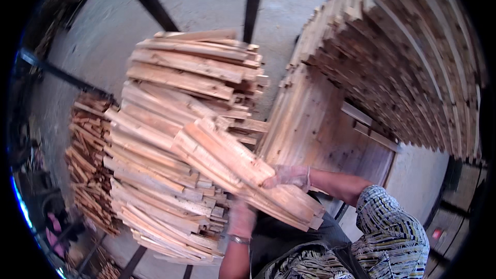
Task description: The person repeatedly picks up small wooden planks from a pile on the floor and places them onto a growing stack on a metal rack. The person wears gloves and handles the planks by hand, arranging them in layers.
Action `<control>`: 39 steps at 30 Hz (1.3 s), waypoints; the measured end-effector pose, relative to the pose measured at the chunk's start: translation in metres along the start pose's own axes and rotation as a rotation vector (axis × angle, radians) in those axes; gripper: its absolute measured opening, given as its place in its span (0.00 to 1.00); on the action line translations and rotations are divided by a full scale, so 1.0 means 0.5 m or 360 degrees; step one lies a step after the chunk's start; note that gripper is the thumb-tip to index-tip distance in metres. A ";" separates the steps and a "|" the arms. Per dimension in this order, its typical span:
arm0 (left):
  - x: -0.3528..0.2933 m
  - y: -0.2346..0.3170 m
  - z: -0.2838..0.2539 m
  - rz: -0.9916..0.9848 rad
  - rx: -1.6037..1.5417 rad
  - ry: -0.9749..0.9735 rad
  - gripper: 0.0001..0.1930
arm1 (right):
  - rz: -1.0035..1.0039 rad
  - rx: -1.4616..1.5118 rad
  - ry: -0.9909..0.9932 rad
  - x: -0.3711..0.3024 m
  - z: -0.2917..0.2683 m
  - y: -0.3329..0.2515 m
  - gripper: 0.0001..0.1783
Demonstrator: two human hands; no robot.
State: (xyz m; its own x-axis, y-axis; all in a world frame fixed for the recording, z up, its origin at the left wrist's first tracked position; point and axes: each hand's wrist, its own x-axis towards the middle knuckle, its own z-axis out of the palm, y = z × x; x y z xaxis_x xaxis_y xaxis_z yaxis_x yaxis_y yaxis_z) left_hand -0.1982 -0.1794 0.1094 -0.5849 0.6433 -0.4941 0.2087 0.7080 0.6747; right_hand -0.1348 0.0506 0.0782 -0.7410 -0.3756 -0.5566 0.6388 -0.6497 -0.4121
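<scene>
Boards (pixel 227 157) bundled in right hand (pixel 289 175), grip firm, far ends over pile (pixel 150 178); left hand (pixel 242 219) blurred just beside, can't tell its grip. Looks mid-handling: bundle not set down, plenty left piled, tall stack (pixel 392 67) at right.

Plank pile (pixel 152 137) blocks left, tall stack (pixel 392 67) right; passage above panel (pixel 310 124) between.

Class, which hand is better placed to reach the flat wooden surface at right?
The right hand, probably: it grips the boards on the side nearer that wooden surface; the left hand is farther away.
</scene>
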 end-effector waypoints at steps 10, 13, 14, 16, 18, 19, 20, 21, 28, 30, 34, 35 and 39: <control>0.023 0.249 -0.038 -0.0448 -0.1836 0.0254 0.30 | -0.0536 -0.0839 0.0519 -0.234 0.078 -0.079 0.56; 0.043 0.366 -0.051 -0.0023 -0.1763 0.0108 0.40 | -0.0833 -0.1060 0.0709 -0.320 0.045 -0.133 0.60; 0.046 0.383 -0.052 -0.0029 -0.1701 0.0042 0.42 | -0.0949 -0.1098 0.0754 -0.345 0.033 -0.141 0.61; 0.039 0.418 -0.058 0.0060 -0.1595 0.0000 0.44 | -0.1191 -0.1149 0.0802 -0.385 0.028 -0.152 0.62; 0.047 0.441 -0.033 0.0271 -0.1549 0.0019 0.45 | -0.1262 -0.1142 0.0796 -0.429 0.017 -0.151 0.62; 0.072 0.412 -0.013 0.0350 -0.1453 0.0001 0.45 | -0.1296 -0.1160 0.0810 -0.432 0.001 -0.143 0.62; 0.100 0.367 0.007 0.0428 -0.1357 -0.0016 0.45 | -0.1186 -0.1082 0.0874 -0.428 -0.018 -0.126 0.60; 0.110 0.357 0.026 0.0481 -0.1259 -0.0028 0.46 | -0.1122 -0.1012 0.0925 -0.437 -0.033 -0.105 0.60; 0.154 0.329 0.119 0.0254 -0.0561 -0.0396 0.35 | -0.1125 -0.1167 0.1387 -0.401 -0.132 0.038 0.55; 0.119 0.427 0.147 -0.0265 -0.0605 -0.0207 0.36 | -0.1115 -0.0738 0.1216 -0.428 -0.135 0.032 0.57; 0.079 0.564 0.225 -0.0059 -0.1206 -0.0373 0.39 | -0.1170 -0.0716 0.1346 -0.485 -0.169 0.089 0.62; 0.088 0.563 0.248 -0.0099 -0.1199 -0.0503 0.38 | -0.1219 -0.0702 0.1354 -0.503 -0.179 0.122 0.62; 0.134 0.516 0.389 -0.0367 -0.1092 -0.0778 0.31 | -0.1134 -0.0485 0.1534 -0.635 -0.207 0.229 0.59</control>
State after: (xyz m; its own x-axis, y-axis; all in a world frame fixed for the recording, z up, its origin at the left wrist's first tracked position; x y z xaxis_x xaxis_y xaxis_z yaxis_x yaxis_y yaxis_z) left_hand -0.0313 0.1032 0.1438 -0.1195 0.6701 -0.7326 -0.4835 0.6052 0.6325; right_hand 0.1949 0.1638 0.1330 -0.5709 0.7224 -0.3901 0.2731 -0.2811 -0.9200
